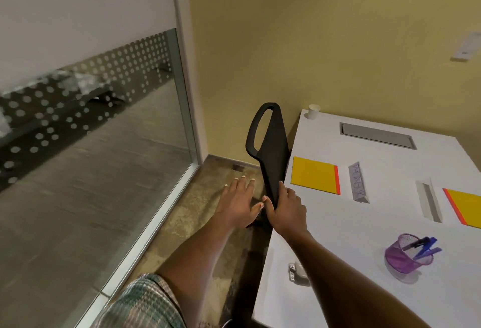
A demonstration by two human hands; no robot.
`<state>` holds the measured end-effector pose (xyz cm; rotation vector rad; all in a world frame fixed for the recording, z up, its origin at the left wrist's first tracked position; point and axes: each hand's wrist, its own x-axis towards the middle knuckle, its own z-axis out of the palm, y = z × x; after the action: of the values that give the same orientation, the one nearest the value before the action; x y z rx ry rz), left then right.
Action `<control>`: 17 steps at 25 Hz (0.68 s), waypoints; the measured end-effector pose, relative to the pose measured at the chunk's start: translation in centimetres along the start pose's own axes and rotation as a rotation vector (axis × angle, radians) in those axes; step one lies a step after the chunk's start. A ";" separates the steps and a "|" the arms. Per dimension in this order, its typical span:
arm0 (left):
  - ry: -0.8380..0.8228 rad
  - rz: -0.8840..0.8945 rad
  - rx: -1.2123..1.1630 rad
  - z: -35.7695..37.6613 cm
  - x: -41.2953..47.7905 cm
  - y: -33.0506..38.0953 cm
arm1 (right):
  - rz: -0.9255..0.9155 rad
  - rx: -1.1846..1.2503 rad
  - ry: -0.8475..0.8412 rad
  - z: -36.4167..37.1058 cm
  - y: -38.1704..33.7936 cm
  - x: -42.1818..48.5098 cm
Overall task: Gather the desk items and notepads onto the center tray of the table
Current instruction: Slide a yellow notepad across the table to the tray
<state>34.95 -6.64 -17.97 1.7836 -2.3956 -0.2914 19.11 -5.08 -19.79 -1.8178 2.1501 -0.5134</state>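
At the bottom edge, a plaid sleeve (145, 301) covers the person's left upper arm, and both bare forearms reach forward. On the white surface (338, 223), nearest the viewer, a small silver stapler-like item (296, 271) lies close to the left edge, partly hidden by the right forearm. To its right a purple mesh pen cup (406, 256) stands tilted, with blue pens (426, 245) leaning out of it.

Further on, the right hand (287, 210) has its grip closed around the lower edge of a black chair back (270, 150), thumb on the left side and fingers wrapped on the right. The left hand (240, 201) hovers just beside it over the floor, fingers spread and grip open, holding nothing. The chair stands at the left edge of the surface.

Beyond the hands, a yellow notepad (313, 175) with an orange-red spine lies flat near the left edge. Just to its right is a grey triangular bar (358, 183), then a white triangular bar (428, 201), then a second yellow notepad (466, 206) cut off by the frame. No tray can be made out among them.

Farther back, a grey recessed panel (377, 135) is set into the surface, and a white paper cup (313, 111) stands at the far left corner, against the yellow wall (312, 41). To the left, a glass partition (91, 124) with a dotted film meets the floor.
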 end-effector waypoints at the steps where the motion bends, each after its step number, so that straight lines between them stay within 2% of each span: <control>1: -0.012 0.031 0.009 -0.4 1.7 -0.5 | 0.027 0.014 0.013 0.3 -0.2 1.4; 9: -0.100 0.279 0.079 -0.3 16.0 -1.4 | 0.353 0.108 0.160 1.0 -0.9 10.3; 10: -0.090 0.272 0.081 -0.2 16.4 -1.4 | 0.349 0.106 0.147 0.7 -0.9 10.4; 17: -0.191 0.526 0.064 1.0 23.1 2.6 | 0.567 0.125 0.245 -0.2 2.3 13.5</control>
<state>25.68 -27.92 -18.37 1.1188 -2.9189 -0.3322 14.73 -18.06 -20.42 -1.0466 2.5802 -0.7301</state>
